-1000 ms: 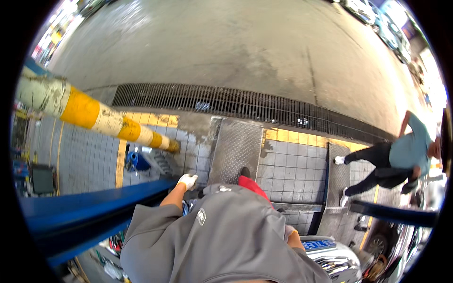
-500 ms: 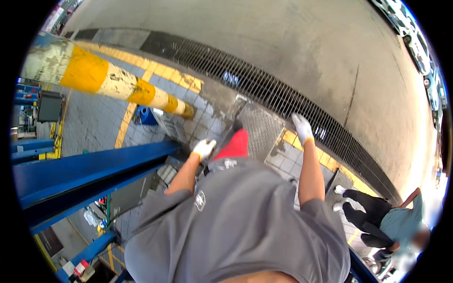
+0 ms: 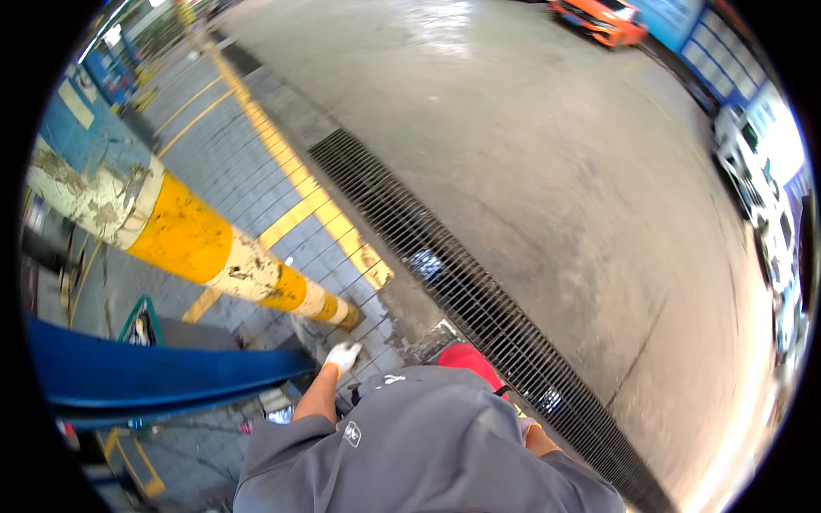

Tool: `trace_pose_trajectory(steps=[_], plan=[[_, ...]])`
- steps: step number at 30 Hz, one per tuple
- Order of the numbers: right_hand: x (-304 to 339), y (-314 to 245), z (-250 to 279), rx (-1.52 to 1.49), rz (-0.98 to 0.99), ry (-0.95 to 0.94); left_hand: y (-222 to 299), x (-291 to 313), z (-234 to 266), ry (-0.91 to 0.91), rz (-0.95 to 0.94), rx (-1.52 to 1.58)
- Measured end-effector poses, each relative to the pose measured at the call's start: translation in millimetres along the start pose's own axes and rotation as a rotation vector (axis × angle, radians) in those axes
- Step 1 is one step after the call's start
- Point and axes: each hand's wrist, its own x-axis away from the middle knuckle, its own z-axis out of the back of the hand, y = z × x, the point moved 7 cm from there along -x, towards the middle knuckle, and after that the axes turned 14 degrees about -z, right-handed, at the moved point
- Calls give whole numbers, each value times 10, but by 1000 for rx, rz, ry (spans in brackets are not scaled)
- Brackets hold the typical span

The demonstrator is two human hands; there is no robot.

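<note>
My left hand (image 3: 344, 356), in a white glove with a yellow cuff, hangs low beside my body. Its fingers look loose and slightly bent, and nothing shows in them. Nearest to it is the foot of a round post (image 3: 192, 235) banded in yellow and white, apart from the glove. A blue steel beam (image 3: 171, 369) ends just left of the hand. On the other side, part of my right forearm (image 3: 540, 439) shows past the grey shirt; the right hand itself is hidden by my body. My red-clad leg (image 3: 470, 361) reaches forward.
A long metal drain grate (image 3: 479, 303) runs diagonally ahead and to the right. Grey tiles with yellow painted lines (image 3: 291, 162) lie left of it, concrete floor (image 3: 564, 188) beyond. An orange car (image 3: 599, 19) stands far off; white cars (image 3: 753, 171) line the right.
My view has turned and shifted forward along the grate. The right hand has dropped back out of sight behind my body. The other person has left the view; an orange car has come in.
</note>
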Motion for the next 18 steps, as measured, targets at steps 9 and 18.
trace_pose_trajectory(steps=[9,18], plan=[[-536,-2432,826,207,94,27,-148,-593,-149,271,273,546],[189,-7489,936,91,794,70,110,-1269,-359,462,484,781]])
